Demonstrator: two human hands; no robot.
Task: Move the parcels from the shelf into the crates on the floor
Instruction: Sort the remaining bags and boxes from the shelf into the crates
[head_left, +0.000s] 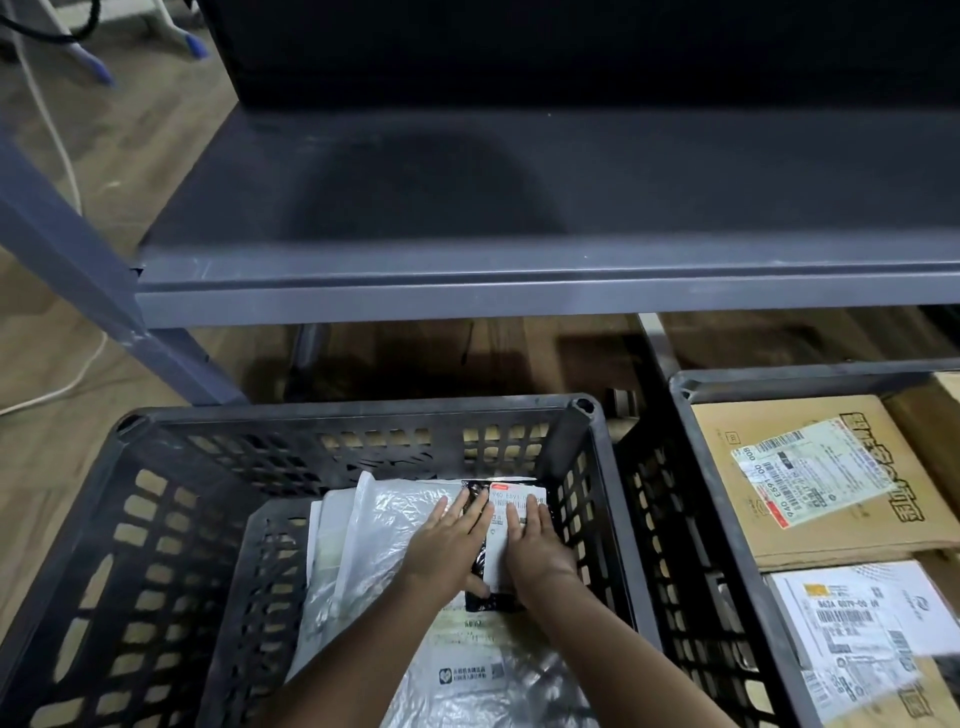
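From the head camera we look down into a black slotted crate (156, 519) on the wooden floor (47, 467), in front of a grey metal shelf (519, 208) whose board shows bare in the part we can see. Inside this crate our left hand (449, 545) and right hand (535, 551) lie side by side, fingers stretched flat and pointing toward the crate's far wall, palms down on a small black parcel (475, 501) with a white shipping label (519, 496). Neither hand curls around it; both are spread and pressing on its top, the left thumb along its near left edge. The black parcel sits toward the crate's far right corner, close to the right wall. It rests on pale translucent plastic mailers (379, 519) that cover the crate's bottom; one of them, at the near edge, carries a printed label (470, 675). We cannot tell how many mailers are stacked there.

Just beside this crate, to the right, stands a second black crate (691, 395), their walls near each other. In it lies a brown cardboard box (727, 441) with dark printed characters and a tilted white label (810, 467), toward the far end. Nearer to us in the same crate lies a white parcel (935, 597) with barcode labels, partly blurred at the frame's edge. A white cable (57, 156) runs over the floor at the far left.
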